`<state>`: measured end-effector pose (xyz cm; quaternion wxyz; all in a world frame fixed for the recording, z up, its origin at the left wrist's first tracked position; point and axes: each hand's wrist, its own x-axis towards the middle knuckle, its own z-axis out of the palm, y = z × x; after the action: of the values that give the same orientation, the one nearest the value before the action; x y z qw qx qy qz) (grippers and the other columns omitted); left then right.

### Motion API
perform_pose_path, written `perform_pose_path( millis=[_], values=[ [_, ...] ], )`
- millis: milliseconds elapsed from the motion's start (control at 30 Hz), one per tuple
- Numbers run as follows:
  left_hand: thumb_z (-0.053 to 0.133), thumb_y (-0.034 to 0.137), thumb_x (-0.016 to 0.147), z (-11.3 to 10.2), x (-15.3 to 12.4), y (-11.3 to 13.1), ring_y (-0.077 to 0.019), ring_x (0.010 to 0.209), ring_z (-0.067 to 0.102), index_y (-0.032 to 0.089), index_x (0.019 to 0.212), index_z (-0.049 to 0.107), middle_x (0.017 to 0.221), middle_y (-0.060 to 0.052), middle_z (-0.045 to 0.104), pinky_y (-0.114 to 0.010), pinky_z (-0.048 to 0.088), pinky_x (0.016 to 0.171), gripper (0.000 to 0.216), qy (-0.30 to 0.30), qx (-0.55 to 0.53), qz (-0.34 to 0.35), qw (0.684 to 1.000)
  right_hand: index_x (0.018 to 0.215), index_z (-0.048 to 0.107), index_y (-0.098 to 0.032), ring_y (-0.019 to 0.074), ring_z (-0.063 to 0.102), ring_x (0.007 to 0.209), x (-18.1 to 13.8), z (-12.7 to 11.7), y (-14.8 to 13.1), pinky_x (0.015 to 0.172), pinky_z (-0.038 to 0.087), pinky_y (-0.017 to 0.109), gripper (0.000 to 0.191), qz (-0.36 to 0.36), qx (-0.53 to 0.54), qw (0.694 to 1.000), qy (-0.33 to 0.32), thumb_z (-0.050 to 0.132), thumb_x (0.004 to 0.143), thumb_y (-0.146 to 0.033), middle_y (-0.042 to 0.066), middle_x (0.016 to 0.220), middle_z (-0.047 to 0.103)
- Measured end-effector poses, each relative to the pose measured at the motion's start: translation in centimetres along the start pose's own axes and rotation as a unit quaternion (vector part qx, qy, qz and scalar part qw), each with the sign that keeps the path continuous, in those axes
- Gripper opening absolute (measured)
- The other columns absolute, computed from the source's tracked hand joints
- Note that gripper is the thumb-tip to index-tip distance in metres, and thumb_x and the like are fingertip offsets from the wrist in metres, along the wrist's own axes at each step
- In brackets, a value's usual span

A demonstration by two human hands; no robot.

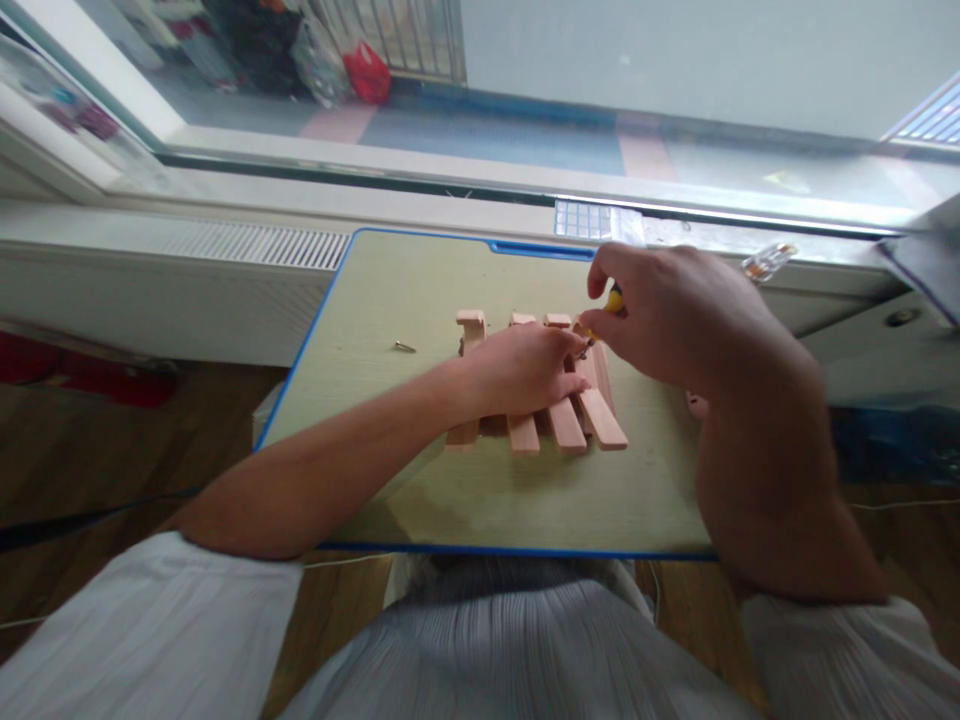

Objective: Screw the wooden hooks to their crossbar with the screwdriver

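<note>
A small wooden piece with several parallel slats lies on the table. My left hand rests across it, thumb and fingers closed around the rightmost slat. A small metallic bit shows by those fingertips; whether it is a screw or the tool's tip, I cannot tell. My right hand grips a screwdriver with a yellow and black handle, tilted down toward that same slat. Part of its handle is hidden by the fingers. Left of the slats, a single screw lies on the tabletop.
The table has a blue rim and a blue slot at its far edge. Behind it, a clear plastic compartment box sits on the window sill. A transparent-handled object lies at right. A slatted vent runs along the left.
</note>
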<state>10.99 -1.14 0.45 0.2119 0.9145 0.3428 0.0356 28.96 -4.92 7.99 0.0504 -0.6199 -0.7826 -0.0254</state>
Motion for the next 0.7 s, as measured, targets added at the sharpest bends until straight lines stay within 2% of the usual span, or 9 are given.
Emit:
perform_pose_path(
  millis=[100,233,367,467,533,700],
  values=[
    [0.064,0.046,0.105,0.0,0.0,0.0,-0.0271,0.089,0.076,0.021,0.127,0.079,0.102,-0.011,0.082,-0.036,0.048,0.073,0.037,-0.001,0.003,0.002,1.000,0.120,0.076,-0.024,0.0306,0.069,0.085,0.0,0.1,0.2,0.072,0.040,0.040,0.031,-0.004,-0.006,1.000,0.002,0.066,0.093,-0.036,0.013,0.098,0.079],
    [0.064,0.043,0.105,-0.2,-0.1,0.2,-0.0272,0.089,0.076,0.020,0.124,0.079,0.103,-0.012,0.082,-0.036,0.050,0.075,0.033,0.001,0.004,0.003,1.000,0.122,0.071,-0.021,0.0304,0.070,0.096,-0.1,0.0,0.6,0.077,0.045,0.040,0.034,-0.061,0.050,0.996,-0.035,0.061,0.090,-0.023,0.015,0.116,0.079],
    [0.065,0.046,0.105,-0.1,-0.2,0.2,-0.0270,0.091,0.077,0.022,0.122,0.080,0.105,-0.011,0.083,-0.036,0.052,0.077,0.033,0.004,-0.006,-0.002,1.000,0.126,0.070,-0.022,0.0284,0.070,0.095,-0.1,0.2,1.0,0.078,0.046,0.038,0.042,-0.074,0.084,0.993,-0.043,0.061,0.086,-0.015,0.011,0.110,0.080],
    [0.065,0.046,0.105,0.0,-0.1,0.1,-0.0274,0.091,0.077,0.022,0.119,0.080,0.106,-0.011,0.083,-0.036,0.053,0.076,0.032,0.002,-0.012,-0.005,1.000,0.130,0.070,-0.020,0.0290,0.069,0.090,-0.1,0.1,0.9,0.076,0.045,0.038,0.043,-0.055,0.070,0.996,-0.008,0.065,0.087,-0.020,0.011,0.101,0.079],
    [0.066,0.047,0.104,0.2,0.0,-0.1,-0.0280,0.092,0.077,0.022,0.121,0.079,0.109,-0.012,0.083,-0.037,0.054,0.078,0.033,0.004,-0.011,-0.006,1.000,0.126,0.071,-0.019,0.0286,0.069,0.087,0.0,0.1,0.5,0.074,0.044,0.038,0.038,-0.044,0.057,0.997,0.002,0.068,0.089,-0.025,0.011,0.097,0.079],
    [0.064,0.044,0.105,0.3,0.2,-0.3,-0.0310,0.104,0.078,0.020,0.125,0.078,0.121,-0.015,0.082,-0.039,0.056,0.087,0.034,0.006,0.011,0.022,1.000,0.118,0.069,-0.019,0.0278,0.066,0.085,0.5,0.4,-0.2,0.069,0.038,0.038,0.025,-0.036,0.037,0.998,-0.019,0.062,0.097,-0.033,0.015,0.101,0.078]
  ],
)
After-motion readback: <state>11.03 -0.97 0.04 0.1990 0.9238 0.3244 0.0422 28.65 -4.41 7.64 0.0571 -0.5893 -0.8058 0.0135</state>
